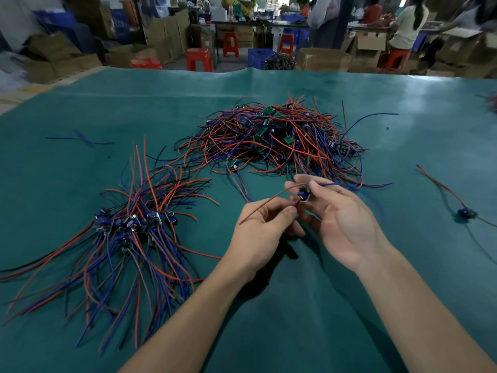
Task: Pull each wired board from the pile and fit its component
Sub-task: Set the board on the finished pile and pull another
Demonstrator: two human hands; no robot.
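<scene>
The wired board point(303, 196) sits pinched in my raised right hand point(341, 219); my left hand point(265, 224) pinches its red wire point(265, 208) above the tabletop point(295, 319).

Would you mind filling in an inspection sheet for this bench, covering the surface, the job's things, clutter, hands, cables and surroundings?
Surface: green mat, rippled at its far edge.
Job's things: tangled pile of wired boards at centre; a fanned bundle of boards lies to the left; one small board held between both hands.
Clutter: a single wired board lies apart at the right; a loose blue wire at far left.
Hands: left hand pinches a red-brown wire; right hand grips the board.
Cables: red, blue and black leads only; no power cable seen.
Surroundings: red stools, cardboard boxes, blue crates, people at far benches.
</scene>
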